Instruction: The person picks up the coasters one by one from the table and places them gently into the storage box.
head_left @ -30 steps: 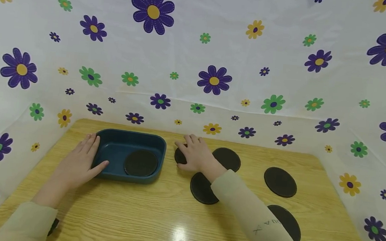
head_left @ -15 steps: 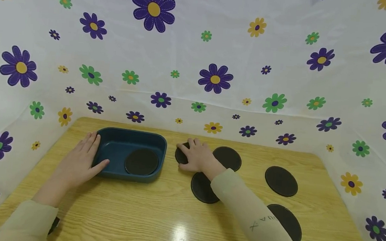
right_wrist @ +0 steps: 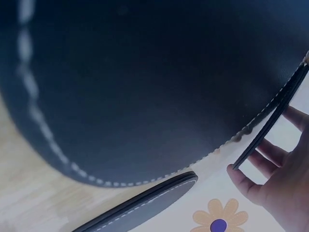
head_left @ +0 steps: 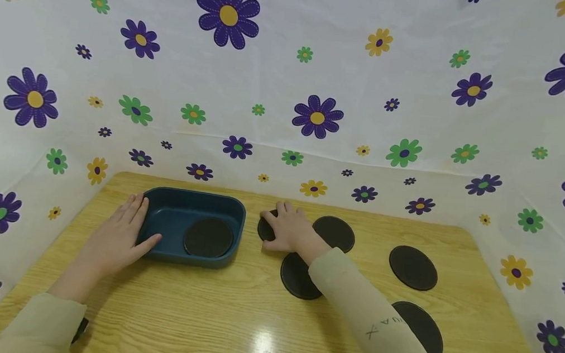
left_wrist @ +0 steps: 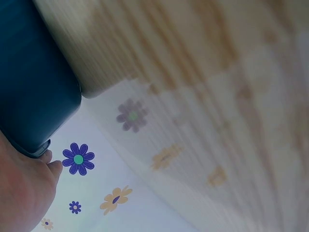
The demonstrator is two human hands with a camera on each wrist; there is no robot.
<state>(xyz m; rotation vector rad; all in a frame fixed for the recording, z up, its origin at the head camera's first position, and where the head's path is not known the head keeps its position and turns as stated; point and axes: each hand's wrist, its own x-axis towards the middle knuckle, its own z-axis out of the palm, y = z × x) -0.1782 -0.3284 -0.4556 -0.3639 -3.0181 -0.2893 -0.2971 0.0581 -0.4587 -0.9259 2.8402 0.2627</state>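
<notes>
My left hand (head_left: 114,237) rests with straight fingers along the left end of a dark blue tray (head_left: 159,255), its thumb over the near rim. In the left wrist view the hand (left_wrist: 24,188) lies against the tray's corner (left_wrist: 41,82). A black round coaster (head_left: 207,238) lies inside the tray on the right. My right hand (head_left: 289,230) grips another black coaster (head_left: 266,230) just right of the tray, partly hidden under the fingers. The right wrist view has the fingertips on that thin coaster's edge (right_wrist: 263,133), with a white-stitched coaster (right_wrist: 145,96) close in front.
More black coasters lie on the wooden table (head_left: 190,314): one right behind the right wrist (head_left: 334,234), one partly under the sleeve (head_left: 299,278), one farther right (head_left: 413,267) and one beside the forearm (head_left: 422,332). A flowered cloth (head_left: 271,74) encloses the back and sides.
My right fingers have drawn in slightly on the coaster. The left hand, the tray and the other coasters have stayed put; the head view has shifted a little.
</notes>
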